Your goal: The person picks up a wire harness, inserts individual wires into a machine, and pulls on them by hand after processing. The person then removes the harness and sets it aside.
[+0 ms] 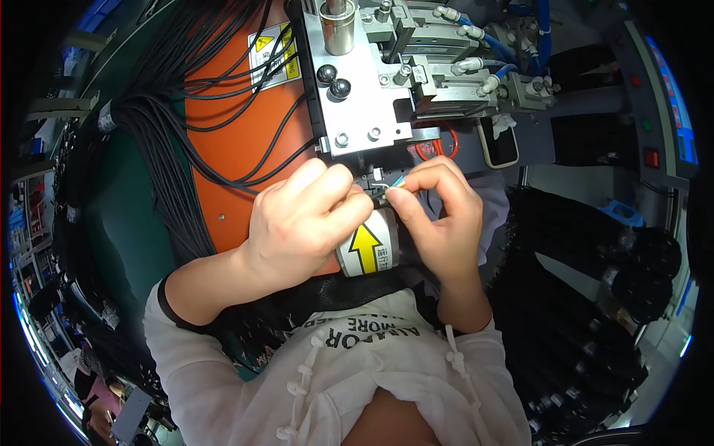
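Above the machine's front edge, my right hand (442, 212) pinches the ends of a few thin coloured wires (399, 183) between thumb and forefinger; blue and white ones show. Close on its left, my left hand (305, 212) is closed with its knuckles up, and what its fingers hold is hidden. Just beyond the fingertips sits a small white block (377, 175) on the dark fixture. Under both hands lies a white surface with a yellow arrow (365, 249). A silver machine head (364, 89) stands just ahead of my hands.
Black cables (167, 134) bundle across the orange panel (223, 149) at left. Pneumatic cylinders (454, 89) with blue tubes line the far side. A phone (500, 145) and red cord (437, 146) lie beyond my right hand. More black cable bundles (565, 320) hang at right.
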`<state>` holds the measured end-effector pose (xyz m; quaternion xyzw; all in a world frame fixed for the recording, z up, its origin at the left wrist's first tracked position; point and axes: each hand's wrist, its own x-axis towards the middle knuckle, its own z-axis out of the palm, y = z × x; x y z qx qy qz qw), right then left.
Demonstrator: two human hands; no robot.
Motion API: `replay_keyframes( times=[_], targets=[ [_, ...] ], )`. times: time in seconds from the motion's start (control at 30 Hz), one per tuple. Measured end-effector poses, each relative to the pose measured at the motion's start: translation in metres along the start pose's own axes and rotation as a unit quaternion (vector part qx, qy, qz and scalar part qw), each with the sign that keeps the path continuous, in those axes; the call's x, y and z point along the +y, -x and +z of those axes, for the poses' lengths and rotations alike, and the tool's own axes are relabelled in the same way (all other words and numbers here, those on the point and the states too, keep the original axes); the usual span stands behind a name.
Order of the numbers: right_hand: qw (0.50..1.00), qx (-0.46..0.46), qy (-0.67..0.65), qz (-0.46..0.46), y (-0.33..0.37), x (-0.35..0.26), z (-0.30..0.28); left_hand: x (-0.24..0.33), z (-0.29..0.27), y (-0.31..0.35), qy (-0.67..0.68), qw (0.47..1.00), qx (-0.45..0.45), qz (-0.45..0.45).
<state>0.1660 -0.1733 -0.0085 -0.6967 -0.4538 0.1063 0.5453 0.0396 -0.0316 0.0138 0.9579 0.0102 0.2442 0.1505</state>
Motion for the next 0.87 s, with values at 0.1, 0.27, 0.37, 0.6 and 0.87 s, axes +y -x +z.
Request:
replay_keyframes(
  times=[0.1,0.27,0.37,0.6,0.87],
  targets=[
    [0.961,-0.077,-0.194,0.183,0.001,0.005,-0.01,0.0,0.003,0.003,0.014,1.0,0.003,0.002],
    [0.944,-0.064,-0.253,0.202,-0.001,0.015,-0.006,0.006,0.004,0.004,-0.007,1.0,-0.012,0.015],
    [0.991,-0.042,-0.074,0.1,-0.003,0.019,0.001,0.007,0.005,0.004,-0.039,0.999,-0.032,0.02],
    [0.994,-0.025,0.109,0.016,-0.004,0.015,0.013,0.01,0.006,0.005,-0.103,0.992,-0.069,-0.001],
    [0.995,0.027,0.081,-0.046,-0.004,0.031,0.022,0.011,0.007,0.004,-0.099,0.991,-0.088,-0.011]
  ],
)
